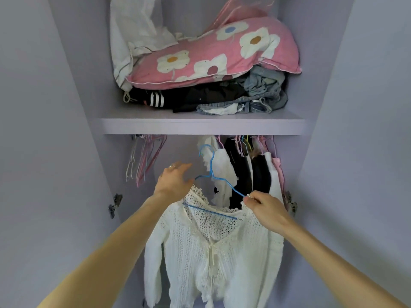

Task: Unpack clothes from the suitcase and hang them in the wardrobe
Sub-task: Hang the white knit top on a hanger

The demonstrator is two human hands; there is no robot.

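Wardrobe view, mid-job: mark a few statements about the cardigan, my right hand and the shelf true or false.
1. The white cardigan sits on a blue hanger. True.
2. The right hand pinches the cardigan's shoulder. True.
3. The pillow on the shelf is plain blue. False: it is pink with white flowers.
4. The empty hangers hang on the right under the shelf. False: they bunch on the left; the hung clothes are on the right.

wardrobe shelf (200, 127) | back-left corner: crumpled white cloth (133, 36) | front middle: black clothes (200, 98) | right end: denim heap (264, 92) | atop the pile: pink flowered pillow (213, 56)
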